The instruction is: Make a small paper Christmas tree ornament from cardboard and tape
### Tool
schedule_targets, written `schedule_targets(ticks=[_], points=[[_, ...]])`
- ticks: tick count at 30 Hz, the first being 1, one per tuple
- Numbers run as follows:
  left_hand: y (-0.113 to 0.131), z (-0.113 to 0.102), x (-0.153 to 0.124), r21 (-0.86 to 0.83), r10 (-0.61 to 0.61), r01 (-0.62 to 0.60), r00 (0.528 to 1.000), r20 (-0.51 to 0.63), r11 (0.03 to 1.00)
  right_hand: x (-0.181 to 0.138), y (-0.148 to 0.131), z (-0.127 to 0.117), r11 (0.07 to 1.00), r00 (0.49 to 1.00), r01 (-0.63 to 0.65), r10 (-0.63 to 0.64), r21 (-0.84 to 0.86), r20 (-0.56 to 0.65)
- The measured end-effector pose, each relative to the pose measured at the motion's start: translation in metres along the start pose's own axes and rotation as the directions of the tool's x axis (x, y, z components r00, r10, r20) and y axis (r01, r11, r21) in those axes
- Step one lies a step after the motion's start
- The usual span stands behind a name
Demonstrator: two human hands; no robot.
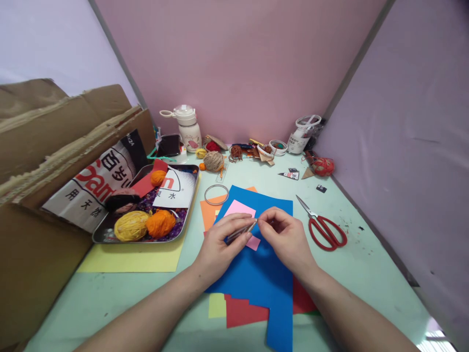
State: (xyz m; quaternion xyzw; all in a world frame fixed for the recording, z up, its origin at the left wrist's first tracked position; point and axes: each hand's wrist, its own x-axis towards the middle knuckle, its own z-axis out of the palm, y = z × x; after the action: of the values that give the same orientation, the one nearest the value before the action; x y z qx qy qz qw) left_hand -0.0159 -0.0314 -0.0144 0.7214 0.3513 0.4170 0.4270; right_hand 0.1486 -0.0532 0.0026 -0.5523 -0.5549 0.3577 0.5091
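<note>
My left hand [223, 239] is closed around a slim, dark and silvery pen-like tool [240, 232], its narrow end pointing right. At that end, my right hand [284, 237] is closed in a pinch between thumb and forefinger. Whatever sits in this pinch is too small to make out. Both hands are above a pink piece of paper [240, 208], which lies on a large blue sheet [252, 278] with a notched lower edge. Red sheets [245, 313] and orange paper [207, 211] stick out from underneath. Red-handled scissors [324, 230] lie partly open beside my right hand.
A metal tray [146, 241] with yarn balls and purple beads stands left, over yellow paper [135, 259]. Cardboard [36, 234] rises along the left edge. A metal ring [207, 195] lies beyond my left hand. Along the back are a bottle [189, 134], yarn [213, 161] and a container [298, 142].
</note>
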Motion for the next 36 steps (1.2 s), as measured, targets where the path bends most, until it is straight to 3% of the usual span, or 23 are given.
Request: schedule_targets(ticks=[11, 16, 22, 36], points=[[0.0018, 0.0, 0.0004, -0.029, -0.012, 0.013, 1.0, 0.028, 1.0, 0.0047, 0.005, -0.0018, 0.971, 0.981, -0.183, 0.169, 0.154, 0.1], [0.0016, -0.0009, 0.001, -0.119, -0.106, 0.109, 0.994, 0.031, 0.987, 0.0048, 0.0025, -0.0014, 0.955, 0.986, -0.163, 0.152, 0.248, 0.063], [0.0032, 0.0009, 0.0019, -0.191, -0.162, 0.169, 0.986, 0.048, 0.967, 0.0034, 0.0083, -0.0012, 0.961, 0.988, -0.131, 0.108, 0.242, 0.107], [0.0024, 0.0011, 0.0011, -0.23, -0.17, 0.179, 0.984, 0.061, 0.957, 0.0045, 0.0076, -0.0011, 0.971, 0.994, -0.093, 0.078, 0.222, 0.074]])
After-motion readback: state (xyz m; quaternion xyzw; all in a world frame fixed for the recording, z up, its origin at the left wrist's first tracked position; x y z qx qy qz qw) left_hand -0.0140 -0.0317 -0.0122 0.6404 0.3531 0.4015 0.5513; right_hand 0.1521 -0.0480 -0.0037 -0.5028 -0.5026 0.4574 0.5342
